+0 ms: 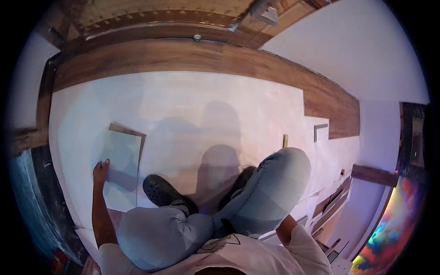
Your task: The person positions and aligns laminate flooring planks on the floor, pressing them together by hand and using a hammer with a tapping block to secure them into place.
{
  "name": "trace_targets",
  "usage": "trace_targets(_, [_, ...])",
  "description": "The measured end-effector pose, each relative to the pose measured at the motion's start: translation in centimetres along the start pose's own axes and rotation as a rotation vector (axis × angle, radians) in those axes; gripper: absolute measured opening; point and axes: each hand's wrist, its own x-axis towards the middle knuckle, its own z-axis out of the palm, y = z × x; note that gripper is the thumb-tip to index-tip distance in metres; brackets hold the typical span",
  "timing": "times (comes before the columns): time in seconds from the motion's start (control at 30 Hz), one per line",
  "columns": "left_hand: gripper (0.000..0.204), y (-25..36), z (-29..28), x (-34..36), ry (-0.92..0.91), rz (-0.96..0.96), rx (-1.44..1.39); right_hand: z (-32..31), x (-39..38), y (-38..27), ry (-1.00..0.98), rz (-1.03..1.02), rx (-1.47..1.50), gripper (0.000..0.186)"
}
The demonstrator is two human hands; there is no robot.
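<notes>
Pale floor (174, 101), brown planks (183, 56) along its far edge, small block (285, 140) rightward.

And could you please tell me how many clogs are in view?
2. The left clog is just right of the pale board at the left hand; the right clog is partly hidden by the right leg. Any others would be out of sight.

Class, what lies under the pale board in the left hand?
Brown edging borders the pale board on two sides, white floor covering beyond; anything directly underneath is hidden.
</notes>
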Motion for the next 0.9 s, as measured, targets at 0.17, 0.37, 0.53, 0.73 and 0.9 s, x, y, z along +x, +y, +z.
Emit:
trace_targets(0.17, [0.063,-0.7,-2.1,1.2,-0.101,0.140,0.348,1.7,-3.0,3.2,0.029,0.077,0.048,0.025])
trace_targets(0.37, [0.064,2.4,-3.7,3.3,-0.165,0.399,0.838,3.0,-4.5,5.7,0.041,0.122,0.090,0.024])
trace_targets(0.53, [0.047,11.3,-0.3,6.4,0.180,0.483,0.686,0.8,-2.9,6.7,0.074,0.059,0.023,0.024])
trace_targets(0.73, [0.046,30.2,11.6,9.3,0.360,0.780,0.488,-7.4,4.9,3.3,0.083,-0.330,-0.442,0.024])
trace_targets(0.9, [0.054,44.3,21.6,11.4,0.515,0.809,0.241,-18.1,13.8,-2.3,0.115,-0.808,-0.783,0.032])
